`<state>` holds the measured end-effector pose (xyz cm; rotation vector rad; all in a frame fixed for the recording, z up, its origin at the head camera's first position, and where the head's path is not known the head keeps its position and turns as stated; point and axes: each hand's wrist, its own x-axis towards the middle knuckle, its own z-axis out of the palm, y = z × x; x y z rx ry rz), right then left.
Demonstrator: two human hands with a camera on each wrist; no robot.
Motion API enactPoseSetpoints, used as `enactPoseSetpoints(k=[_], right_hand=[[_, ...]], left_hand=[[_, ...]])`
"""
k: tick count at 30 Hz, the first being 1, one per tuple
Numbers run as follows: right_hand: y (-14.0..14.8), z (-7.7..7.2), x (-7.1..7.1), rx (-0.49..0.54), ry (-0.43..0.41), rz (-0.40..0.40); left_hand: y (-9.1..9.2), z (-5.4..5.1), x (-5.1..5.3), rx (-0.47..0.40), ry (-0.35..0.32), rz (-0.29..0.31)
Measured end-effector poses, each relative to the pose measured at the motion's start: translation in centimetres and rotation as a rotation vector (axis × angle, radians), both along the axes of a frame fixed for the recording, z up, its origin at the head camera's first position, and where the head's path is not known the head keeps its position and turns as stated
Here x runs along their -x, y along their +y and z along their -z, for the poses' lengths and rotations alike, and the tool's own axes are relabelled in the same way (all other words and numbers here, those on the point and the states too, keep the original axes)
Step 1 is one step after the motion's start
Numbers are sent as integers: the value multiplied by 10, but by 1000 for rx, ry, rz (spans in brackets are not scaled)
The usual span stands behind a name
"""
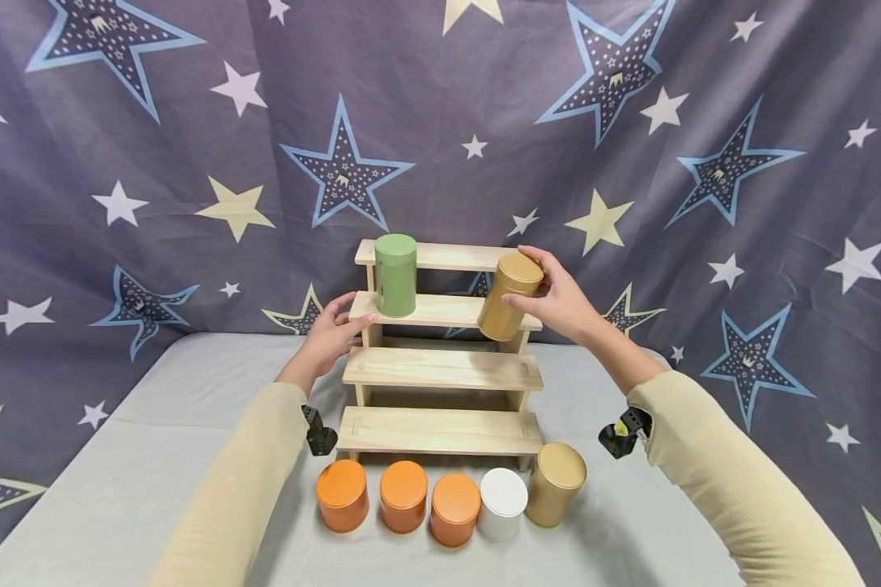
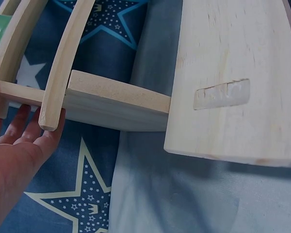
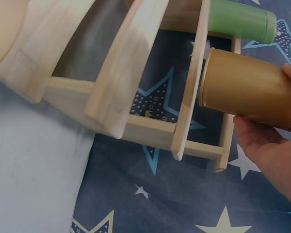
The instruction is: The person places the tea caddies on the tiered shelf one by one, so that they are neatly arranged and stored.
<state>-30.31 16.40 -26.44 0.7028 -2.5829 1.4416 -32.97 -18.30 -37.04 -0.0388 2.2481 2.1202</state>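
A gold canister (image 1: 506, 303) tilts at the right end of a stepped wooden shelf (image 1: 440, 368), held by my right hand (image 1: 564, 303) between thumb and fingers. In the right wrist view, the base of this gold canister (image 3: 247, 90) is close to a shelf board; contact cannot be told. My left hand (image 1: 328, 336) grips the left end of the second board from the top, thumb at its front edge. Fingers of the left hand (image 2: 17, 155) curl by the side support. A green canister (image 1: 396, 277) stands upright on that same board, near the left hand.
Along the table before the shelf stand three orange canisters (image 1: 404, 497), a white canister (image 1: 502, 504) and a second gold canister (image 1: 555, 485). A dark star-patterned cloth (image 1: 440, 187) hangs right behind the shelf. Pale cloth covers the table (image 1: 191, 440).
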Motion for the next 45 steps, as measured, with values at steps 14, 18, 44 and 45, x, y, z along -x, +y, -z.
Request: enactPoseSetpoints(k=[14, 18, 44, 45], right_hand=[[-18, -17, -9, -16, -58, 11], [-26, -25, -19, -29, -51, 7], [-51, 4, 22, 61, -40, -41], [-52, 4, 23, 66, -40, -44]], left_hand=[[1, -1, -1, 3, -5, -8], [0, -2, -1, 9, 3, -7], [2, -1, -2, 4, -2, -13], [2, -1, -2, 3, -2, -14]])
